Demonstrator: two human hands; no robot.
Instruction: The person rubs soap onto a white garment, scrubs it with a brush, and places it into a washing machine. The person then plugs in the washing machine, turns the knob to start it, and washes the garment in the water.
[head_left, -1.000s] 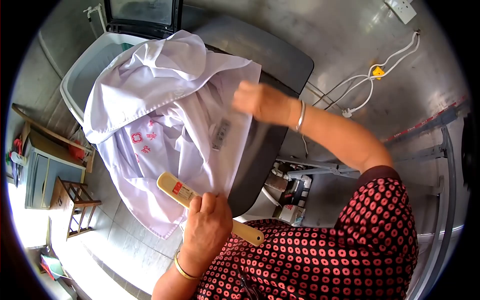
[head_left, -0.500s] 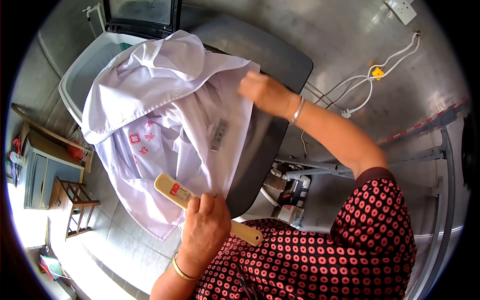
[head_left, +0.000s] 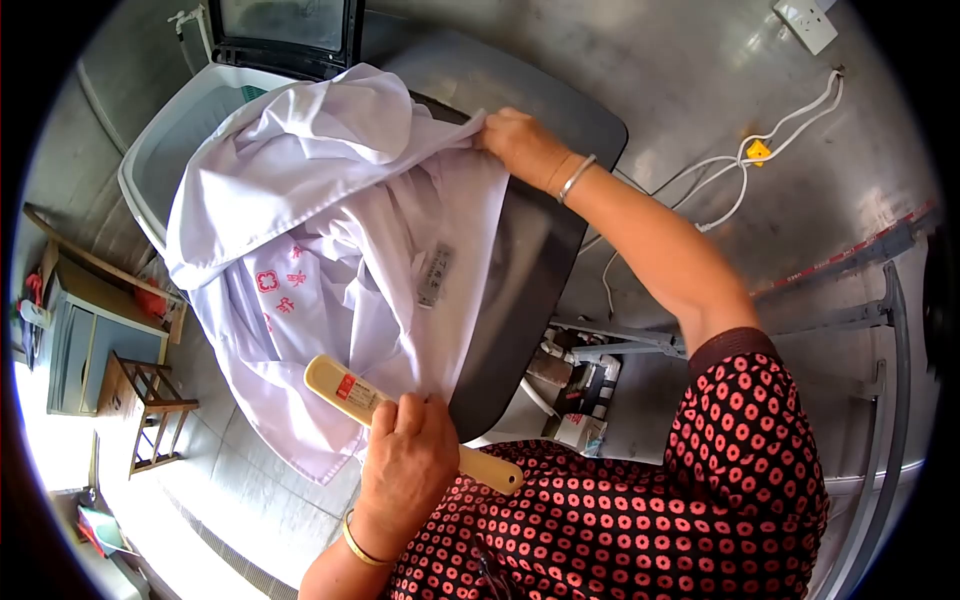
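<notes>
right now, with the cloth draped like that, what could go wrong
The white cloth hangs over the machine's edge above the tiled floor, so it could slide off if the right hand lets go of its upper edge.

Part of it also lies beside the open tub and might slip in.

The left hand grips the cream tool right by the cloth, so the tool might snag it.

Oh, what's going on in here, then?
A person is handling a white cloth, which lies rumpled over a dark machine top and partly over an open tub. The right hand grips the cloth's far corner. The left hand holds a cream-coloured tool at the cloth's near edge; the tool's underside is hidden.
</notes>
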